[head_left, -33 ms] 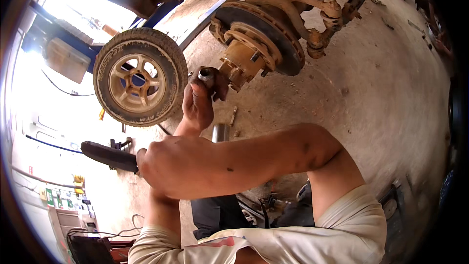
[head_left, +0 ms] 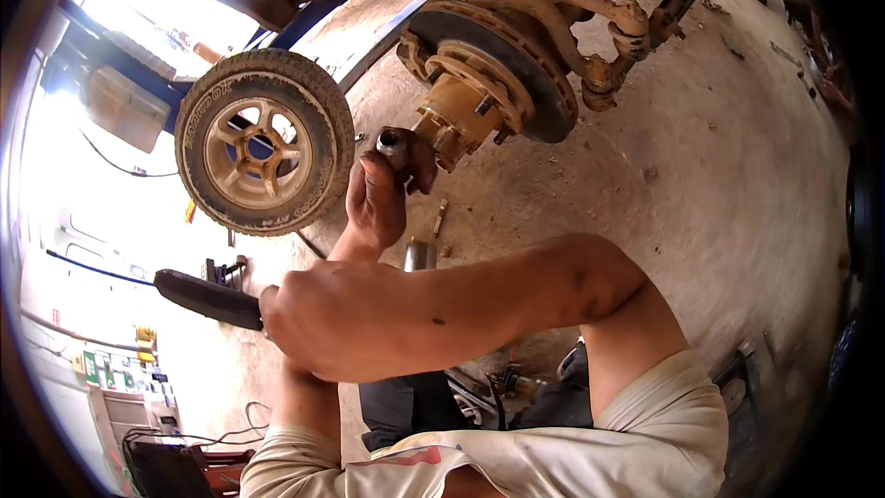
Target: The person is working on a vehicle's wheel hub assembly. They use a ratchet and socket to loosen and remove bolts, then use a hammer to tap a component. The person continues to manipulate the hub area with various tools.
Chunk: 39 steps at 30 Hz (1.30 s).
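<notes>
My left hand (head_left: pixel 376 198) is closed round a short metal socket (head_left: pixel 392 146), its hollow end facing up, in front of the muddy wheel hub (head_left: pixel 454 115). Dark smudges mark these fingers. My right forearm crosses over the left one, and my right hand (head_left: pixel 309 318) grips a long, flat black handle (head_left: pixel 210 299) that points left. What the handle belongs to is hidden by the hand and arm. Just beyond the right forearm a shiny metal cylinder (head_left: pixel 419 254) shows; I cannot tell if it joins the handle. Behind the hub sits the brake disc (head_left: pixel 516 74).
A muddy wheel with its tire (head_left: pixel 318 143) stands left of the hub. Dirty suspension arms (head_left: pixel 599 37) reach out at the upper right. A small metal piece (head_left: pixel 441 215) lies on the concrete floor (head_left: pixel 682 194). Cables (head_left: pixel 198 441) and a red-black item (head_left: pixel 184 472) are at the lower left.
Almost nothing differs. The view has shifted very slightly, and both hands keep their holds on the socket and the black handle.
</notes>
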Tool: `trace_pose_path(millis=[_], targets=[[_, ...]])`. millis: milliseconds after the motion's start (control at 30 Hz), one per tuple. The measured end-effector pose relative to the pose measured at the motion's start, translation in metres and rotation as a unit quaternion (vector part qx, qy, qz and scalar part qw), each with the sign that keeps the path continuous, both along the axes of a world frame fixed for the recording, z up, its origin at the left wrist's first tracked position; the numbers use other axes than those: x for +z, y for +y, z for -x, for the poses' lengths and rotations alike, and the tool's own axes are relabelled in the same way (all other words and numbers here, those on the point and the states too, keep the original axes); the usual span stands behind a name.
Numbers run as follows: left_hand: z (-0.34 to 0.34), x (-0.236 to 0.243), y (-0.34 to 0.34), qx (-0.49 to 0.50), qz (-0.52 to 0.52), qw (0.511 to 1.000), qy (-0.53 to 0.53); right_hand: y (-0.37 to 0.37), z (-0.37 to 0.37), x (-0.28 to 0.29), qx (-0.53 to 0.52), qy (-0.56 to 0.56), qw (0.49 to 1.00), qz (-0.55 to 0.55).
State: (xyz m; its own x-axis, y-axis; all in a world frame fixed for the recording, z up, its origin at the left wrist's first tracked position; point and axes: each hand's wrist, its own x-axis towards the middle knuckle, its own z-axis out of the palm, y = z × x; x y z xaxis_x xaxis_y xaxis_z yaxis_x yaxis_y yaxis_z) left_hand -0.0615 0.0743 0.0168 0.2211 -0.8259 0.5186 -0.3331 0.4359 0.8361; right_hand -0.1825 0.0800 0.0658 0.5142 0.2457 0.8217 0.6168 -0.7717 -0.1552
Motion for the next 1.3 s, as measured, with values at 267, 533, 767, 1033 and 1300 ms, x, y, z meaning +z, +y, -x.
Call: trace_pose_path(millis=[267,533,767,1033,1300], targets=[[0.047,0.006,0.009,-0.107,-0.011,0.974,0.198,0.003,0.020,0.004,0.107,0.015,0.993,0.037],[0.051,0.011,0.011,-0.305,-0.022,0.900,0.311,0.001,0.026,0.018,0.172,0.138,0.965,0.142],[0.046,0.015,0.008,-0.437,-0.040,0.809,0.391,0.011,0.025,0.001,0.149,0.071,0.982,0.088],[0.043,0.015,0.002,-0.476,-0.038,0.777,0.411,0.005,0.027,0.009,0.105,0.037,0.980,0.164],[0.046,0.008,-0.004,-0.488,0.021,0.767,0.415,-0.001,0.021,0.018,0.177,0.132,0.958,0.182]])
